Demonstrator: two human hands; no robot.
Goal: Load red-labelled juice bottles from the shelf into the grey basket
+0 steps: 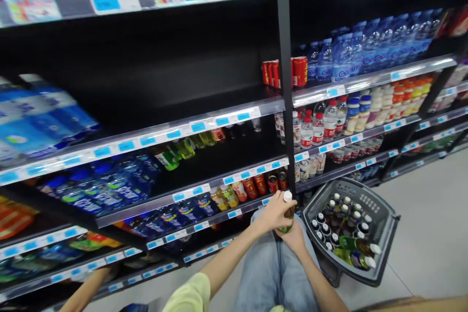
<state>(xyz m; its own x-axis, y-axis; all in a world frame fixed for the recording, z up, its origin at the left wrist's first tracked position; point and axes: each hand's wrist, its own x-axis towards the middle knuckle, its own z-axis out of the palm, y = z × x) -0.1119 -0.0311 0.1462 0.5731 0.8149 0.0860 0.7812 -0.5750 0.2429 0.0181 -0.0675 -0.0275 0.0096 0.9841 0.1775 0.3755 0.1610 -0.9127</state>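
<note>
Reaching forward, the left hand (274, 212) and right hand (294, 238) grip a white-capped bottle (288, 198) beside the basket (365, 194).

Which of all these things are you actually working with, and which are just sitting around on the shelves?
In use: white-capped bottle, gripped by left hand and right hand; grey basket beside them, full of bottles.

Just around: red cans, water bottles and blue-labelled bottles on the shelves; blue price tags.
</note>
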